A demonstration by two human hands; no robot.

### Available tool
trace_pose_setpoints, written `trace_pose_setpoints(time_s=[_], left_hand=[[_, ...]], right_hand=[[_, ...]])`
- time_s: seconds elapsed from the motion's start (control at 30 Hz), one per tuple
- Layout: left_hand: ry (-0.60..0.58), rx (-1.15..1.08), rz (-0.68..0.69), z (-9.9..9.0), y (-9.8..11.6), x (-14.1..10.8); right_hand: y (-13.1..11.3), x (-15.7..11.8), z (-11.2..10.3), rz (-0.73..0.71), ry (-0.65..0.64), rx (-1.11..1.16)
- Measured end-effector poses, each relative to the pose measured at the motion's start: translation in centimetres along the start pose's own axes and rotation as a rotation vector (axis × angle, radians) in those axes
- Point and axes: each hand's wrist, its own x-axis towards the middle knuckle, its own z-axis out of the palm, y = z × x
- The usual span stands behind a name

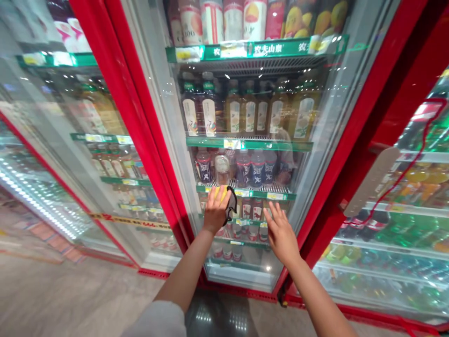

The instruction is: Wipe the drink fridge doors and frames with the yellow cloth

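Yellow-grey cloth [230, 206] is under left hand [215, 210], before glass door [242, 275].
Left grip, I cannot tell; right hand [281, 236] is open, empty.

Yellow-and-grey cloth [230, 204] — red frames [136, 103], green strips [210, 142]

Fingers of the left hand [214, 213] obscure part of a yellow-and-dark item [230, 206]; containers [191, 21] on the uppermost visible shelf [280, 48] are cropped above, price tags [232, 143] blur beyond reading, and the right forearm [317, 292] exits frame below.
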Motion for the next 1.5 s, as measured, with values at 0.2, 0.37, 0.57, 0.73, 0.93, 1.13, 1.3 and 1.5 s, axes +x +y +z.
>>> trace_pose_setpoints(time_s=[0.2,0.37,0.57,0.73,0.93,1.13,1.3,1.5], left_hand=[[-0.112,-0.045,0.142,1.1,1.0,-4.1],[-0.142,-0.046,0.214,-0.6,-0.9,-1.4],[0.018,0.073,-0.169,-1.3,-2.9,-5.0],[-0.039,0.035,0.014,0.0,-3.8,-4.5],[0.117,0.045,-0.13,-2.3,-8.8,-3.3],[-0.031,0.082,-0.062,-0.7,-7.8,-7.8],[0.009,0.128,0.061,0.3,-9.9,-8.3],[0.069,0.051,-0.031,-0.8,-10.2,-9.0]], right_hand=[[-1.6,1.5,1.0,-0.061,-0.005,0.035],[-2.8,3.5,1.4,-0.093,0.015,0.053],[-4.3,3.5,2.9,-0.077,0.029,0.076],[-5.4,4.1,3.4,-0.109,0.041,0.069],[-6.4,4.5,4.4,-0.062,0.072,0.085],[-8.6,4.9,5.6,-0.073,0.071,0.1],[-9.9,5.4,5.7,-0.068,0.079,0.094],[-9.3,5.0,5.6,-0.13,0.022,0.056]])
